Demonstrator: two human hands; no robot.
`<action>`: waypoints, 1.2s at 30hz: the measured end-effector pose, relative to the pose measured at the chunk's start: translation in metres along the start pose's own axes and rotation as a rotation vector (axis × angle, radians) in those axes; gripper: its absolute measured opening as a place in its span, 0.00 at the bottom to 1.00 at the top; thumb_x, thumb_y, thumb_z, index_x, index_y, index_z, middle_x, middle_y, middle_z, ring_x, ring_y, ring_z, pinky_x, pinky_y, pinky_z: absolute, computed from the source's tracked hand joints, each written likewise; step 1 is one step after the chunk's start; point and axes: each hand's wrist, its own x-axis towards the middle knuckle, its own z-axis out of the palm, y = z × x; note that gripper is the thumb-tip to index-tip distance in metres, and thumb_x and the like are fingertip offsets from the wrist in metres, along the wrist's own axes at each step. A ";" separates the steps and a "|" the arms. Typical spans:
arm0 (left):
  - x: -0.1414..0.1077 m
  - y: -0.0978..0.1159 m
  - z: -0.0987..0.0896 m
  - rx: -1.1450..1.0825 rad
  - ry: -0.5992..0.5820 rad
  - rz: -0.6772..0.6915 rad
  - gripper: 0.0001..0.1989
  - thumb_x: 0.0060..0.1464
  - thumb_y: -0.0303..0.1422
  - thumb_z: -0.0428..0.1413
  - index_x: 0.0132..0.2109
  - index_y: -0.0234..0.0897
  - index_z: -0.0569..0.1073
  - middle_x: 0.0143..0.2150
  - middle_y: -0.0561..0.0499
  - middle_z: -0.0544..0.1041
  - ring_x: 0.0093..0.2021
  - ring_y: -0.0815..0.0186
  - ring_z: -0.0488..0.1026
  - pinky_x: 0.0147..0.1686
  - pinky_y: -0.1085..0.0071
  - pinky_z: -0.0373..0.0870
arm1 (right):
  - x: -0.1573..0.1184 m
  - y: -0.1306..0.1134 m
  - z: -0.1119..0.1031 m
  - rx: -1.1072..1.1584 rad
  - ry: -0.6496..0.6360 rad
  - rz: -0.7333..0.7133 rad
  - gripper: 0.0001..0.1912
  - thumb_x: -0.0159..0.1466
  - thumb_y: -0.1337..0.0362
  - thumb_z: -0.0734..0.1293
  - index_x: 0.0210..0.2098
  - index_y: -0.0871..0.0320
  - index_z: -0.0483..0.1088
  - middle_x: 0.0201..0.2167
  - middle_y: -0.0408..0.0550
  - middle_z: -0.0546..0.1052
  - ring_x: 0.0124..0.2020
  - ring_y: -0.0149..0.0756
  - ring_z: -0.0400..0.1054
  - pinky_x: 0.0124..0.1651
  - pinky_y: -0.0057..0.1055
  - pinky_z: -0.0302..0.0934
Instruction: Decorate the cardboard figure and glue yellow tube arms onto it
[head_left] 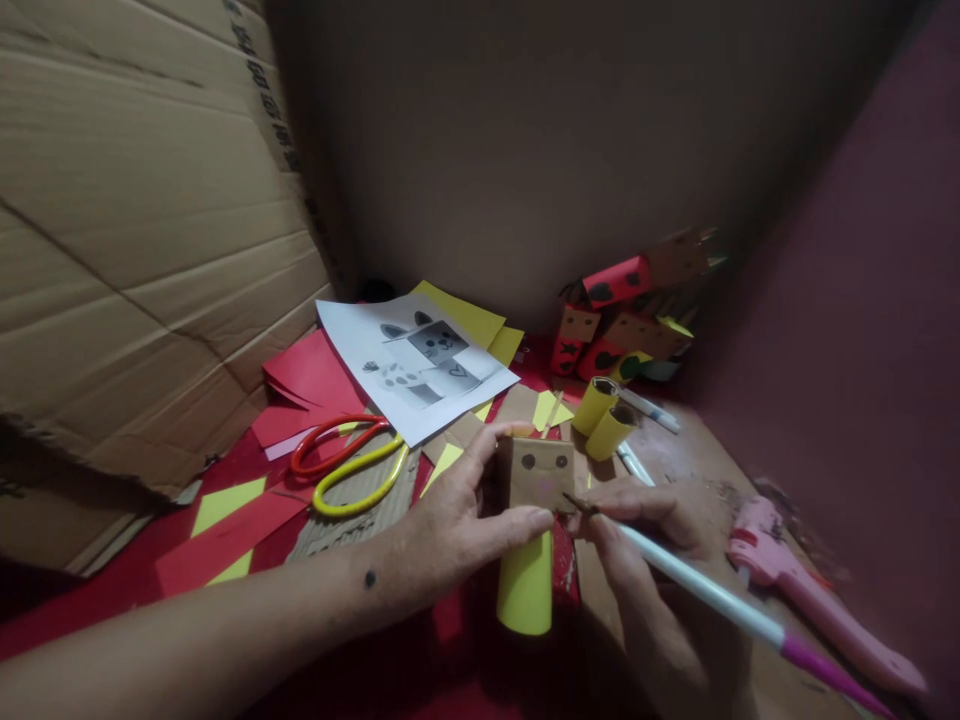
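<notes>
My left hand [465,510] is closed round a paper tube puppet, with fingers behind its head and the thumb across the lower front. The puppet has a square brown cardboard head [541,475] with two dark round eyes and a faint pinkish mark between and below them. Beneath the head hangs a yellow tube body [525,590]. My right hand [660,570] grips a slim paintbrush [705,590] with a pale handle and magenta end. Its dark tip is at the head's lower right; whether it touches cannot be made out.
Red-and-yellow-handled scissors [352,485] lie left, near a printed sheet [420,365] and coloured paper [232,535]. Two yellow tubes [600,415] and white pens [649,408] are behind. Finished-looking red figures [600,330] pile at back. A pink glue gun [817,600] lies right; cardboard [150,230] stands left.
</notes>
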 end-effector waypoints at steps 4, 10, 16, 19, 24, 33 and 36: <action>0.000 -0.001 0.000 0.009 0.006 -0.008 0.27 0.56 0.30 0.62 0.59 0.42 0.61 0.52 0.48 0.75 0.54 0.58 0.73 0.54 0.61 0.70 | 0.000 0.001 0.000 -0.028 0.020 -0.004 0.06 0.70 0.69 0.64 0.42 0.50 0.69 0.32 0.38 0.76 0.29 0.25 0.74 0.33 0.17 0.71; -0.001 -0.001 0.000 0.015 -0.005 0.011 0.25 0.56 0.30 0.62 0.58 0.43 0.62 0.53 0.48 0.75 0.55 0.59 0.73 0.53 0.63 0.70 | 0.001 0.001 -0.002 -0.040 0.009 0.006 0.06 0.70 0.69 0.64 0.42 0.50 0.68 0.32 0.39 0.76 0.29 0.26 0.74 0.29 0.16 0.69; -0.001 0.002 0.001 0.021 0.006 -0.010 0.26 0.56 0.29 0.61 0.59 0.43 0.61 0.52 0.49 0.74 0.54 0.61 0.73 0.53 0.65 0.69 | -0.002 0.002 -0.001 -0.028 0.031 0.020 0.06 0.70 0.68 0.64 0.43 0.50 0.69 0.33 0.39 0.76 0.33 0.27 0.75 0.34 0.18 0.71; 0.000 0.000 0.000 0.051 0.014 -0.003 0.27 0.56 0.29 0.62 0.59 0.42 0.61 0.51 0.49 0.74 0.53 0.60 0.73 0.53 0.64 0.69 | -0.002 0.000 -0.001 -0.032 0.026 0.002 0.06 0.70 0.68 0.64 0.43 0.50 0.69 0.34 0.39 0.76 0.33 0.28 0.75 0.35 0.19 0.71; -0.001 -0.002 0.000 0.045 -0.007 -0.002 0.26 0.57 0.30 0.61 0.59 0.42 0.61 0.52 0.49 0.74 0.53 0.60 0.73 0.54 0.62 0.69 | 0.000 -0.001 -0.003 -0.054 0.000 0.022 0.06 0.70 0.69 0.63 0.42 0.50 0.69 0.33 0.40 0.77 0.32 0.29 0.77 0.34 0.20 0.73; -0.002 -0.004 -0.002 0.067 -0.017 0.026 0.26 0.57 0.31 0.61 0.60 0.44 0.61 0.52 0.49 0.73 0.54 0.59 0.72 0.55 0.60 0.68 | -0.002 0.001 -0.002 -0.024 0.018 0.026 0.06 0.70 0.69 0.64 0.43 0.51 0.69 0.36 0.41 0.78 0.35 0.30 0.78 0.36 0.22 0.73; -0.003 -0.004 -0.002 0.095 -0.012 0.037 0.26 0.58 0.31 0.61 0.60 0.44 0.61 0.54 0.48 0.73 0.55 0.58 0.71 0.56 0.59 0.67 | -0.003 -0.001 -0.002 -0.006 0.024 0.046 0.05 0.70 0.68 0.64 0.43 0.50 0.69 0.36 0.41 0.78 0.36 0.30 0.77 0.37 0.22 0.73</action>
